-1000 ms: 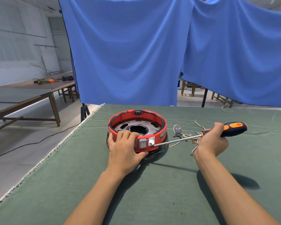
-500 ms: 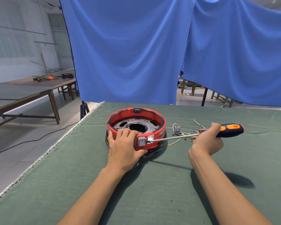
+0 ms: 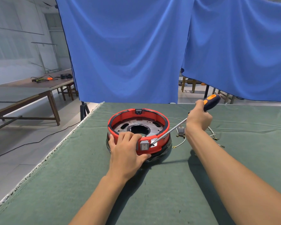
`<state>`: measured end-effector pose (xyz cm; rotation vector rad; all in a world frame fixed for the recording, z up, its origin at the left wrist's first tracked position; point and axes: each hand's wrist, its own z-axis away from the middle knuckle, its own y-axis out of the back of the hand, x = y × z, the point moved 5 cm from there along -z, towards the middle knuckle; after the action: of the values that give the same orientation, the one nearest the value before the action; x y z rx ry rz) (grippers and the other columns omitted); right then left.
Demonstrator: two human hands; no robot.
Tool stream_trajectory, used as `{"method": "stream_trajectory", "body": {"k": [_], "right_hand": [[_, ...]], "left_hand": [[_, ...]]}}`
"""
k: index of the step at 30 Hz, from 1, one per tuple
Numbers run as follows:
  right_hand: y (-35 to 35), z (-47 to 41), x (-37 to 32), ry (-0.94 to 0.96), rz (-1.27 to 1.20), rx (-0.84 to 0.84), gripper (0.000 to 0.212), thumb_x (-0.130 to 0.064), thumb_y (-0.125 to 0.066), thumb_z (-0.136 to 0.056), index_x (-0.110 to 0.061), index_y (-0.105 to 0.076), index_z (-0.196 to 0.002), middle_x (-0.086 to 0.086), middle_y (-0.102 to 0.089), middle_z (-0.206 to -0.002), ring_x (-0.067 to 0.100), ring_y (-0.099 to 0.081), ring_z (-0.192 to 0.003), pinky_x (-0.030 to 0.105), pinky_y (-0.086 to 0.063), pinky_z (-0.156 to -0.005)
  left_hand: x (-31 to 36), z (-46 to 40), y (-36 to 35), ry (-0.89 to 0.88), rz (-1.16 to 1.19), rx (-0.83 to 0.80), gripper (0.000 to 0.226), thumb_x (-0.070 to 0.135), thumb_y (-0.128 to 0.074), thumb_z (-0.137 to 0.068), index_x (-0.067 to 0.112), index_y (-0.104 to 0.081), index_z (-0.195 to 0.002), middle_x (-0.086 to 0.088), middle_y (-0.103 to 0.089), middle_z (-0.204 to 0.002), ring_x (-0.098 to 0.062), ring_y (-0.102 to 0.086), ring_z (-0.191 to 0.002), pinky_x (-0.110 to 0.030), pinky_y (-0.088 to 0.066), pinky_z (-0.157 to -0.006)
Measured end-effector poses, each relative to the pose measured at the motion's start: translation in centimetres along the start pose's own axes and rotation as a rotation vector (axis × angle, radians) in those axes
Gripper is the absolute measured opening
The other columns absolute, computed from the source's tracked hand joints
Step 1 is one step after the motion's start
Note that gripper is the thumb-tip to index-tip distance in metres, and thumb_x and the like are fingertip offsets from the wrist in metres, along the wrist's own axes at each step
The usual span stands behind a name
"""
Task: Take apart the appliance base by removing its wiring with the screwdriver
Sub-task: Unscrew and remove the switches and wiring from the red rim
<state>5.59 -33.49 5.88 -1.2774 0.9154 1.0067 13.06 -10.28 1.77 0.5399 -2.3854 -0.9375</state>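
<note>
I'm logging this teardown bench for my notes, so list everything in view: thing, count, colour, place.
appliance base: one, red ring on black bottom, centre of table
rocker switch: one, grey, on the base's near wall
screwdriver: one, orange and dark handle, steel shaft, tip by the switch
loose wiring: a tangle, pale with small terminals, right of the base
table cover: one, green, over the table
curtains: two, blue, behind the table
side tables: two, brown, far left
left hand: grips the base's near rim
right hand: grips the screwdriver handle
</note>
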Motion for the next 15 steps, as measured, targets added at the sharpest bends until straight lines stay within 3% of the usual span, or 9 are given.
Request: {"method": "stream_trajectory", "body": {"k": [11, 15], "right_hand": [[-2.8, 0.2, -0.7, 0.029, 0.266, -0.073, 0.034, -0.049, -0.052, -0.078, -0.022, -0.045, -0.060, -0.008, -0.052, -0.059, 0.013, -0.049, -0.053, 0.028, -0.028, -0.047], [-2.4, 0.7, -0.1, 0.047, 0.279, -0.102, 0.034, -0.051, -0.051, -0.076, -0.020, -0.048, -0.062, -0.007, -0.054, -0.060, 0.015, -0.051, -0.055, 0.030, -0.033, -0.052]], "left_hand": [[-0.2, -0.4, -0.1, 0.011, -0.006, 0.009, 0.056, 0.049, -0.076, -0.068, 0.027, -0.060, -0.116, 0.008, -0.055, -0.112, -0.014, -0.040, -0.115, -0.049, -0.010, -0.108], [-0.3, -0.2, 0.3, -0.003, -0.007, 0.018, 0.056, 0.049, -0.076, -0.067, 0.026, -0.060, -0.115, 0.008, -0.056, -0.112, -0.015, -0.043, -0.115, -0.049, -0.015, -0.107]]}}
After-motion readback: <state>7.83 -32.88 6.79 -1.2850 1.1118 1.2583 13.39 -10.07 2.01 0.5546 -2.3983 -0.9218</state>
